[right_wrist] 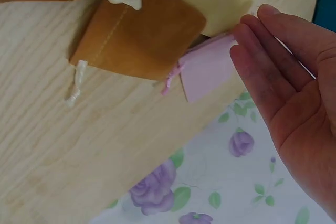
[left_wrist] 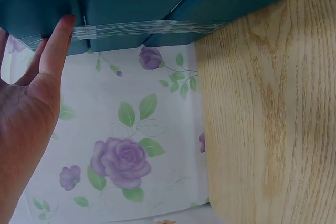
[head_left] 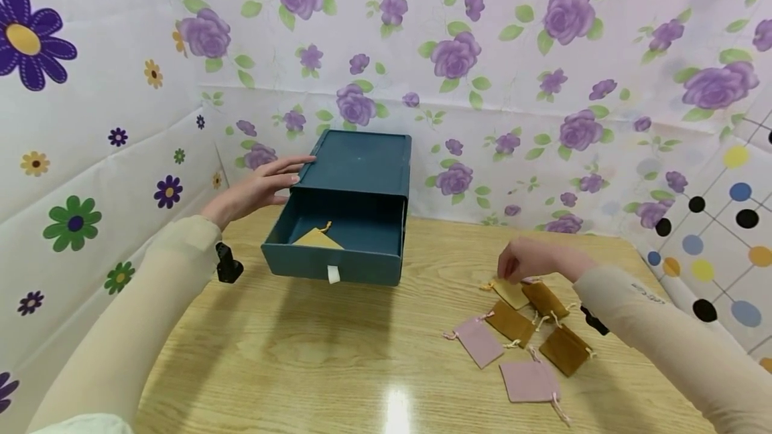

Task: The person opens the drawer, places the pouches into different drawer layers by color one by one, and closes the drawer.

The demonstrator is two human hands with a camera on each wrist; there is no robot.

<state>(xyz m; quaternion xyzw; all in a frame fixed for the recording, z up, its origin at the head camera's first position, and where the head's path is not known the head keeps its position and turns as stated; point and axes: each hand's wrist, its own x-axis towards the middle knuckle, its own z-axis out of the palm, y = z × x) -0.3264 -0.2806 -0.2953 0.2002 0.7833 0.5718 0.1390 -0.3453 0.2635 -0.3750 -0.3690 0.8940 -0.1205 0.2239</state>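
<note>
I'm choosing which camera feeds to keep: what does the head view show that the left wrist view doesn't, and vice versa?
Only the head view: the right hand, the brown pouches and pink pouches near it, the yellow pouch inside the open drawer, and the white pull tab.

Only the left wrist view: clear tape stretched across the dark teal box.

Both: the left hand at that box, the wooden table and the purple-flowered cloth.

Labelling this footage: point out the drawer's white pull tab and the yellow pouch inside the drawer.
White pull tab (head_left: pixel 334 274), head view, middle of its face.
Yellow drawstring pouch (head_left: pixel 317 240), head view, its exposed fabric.
</note>
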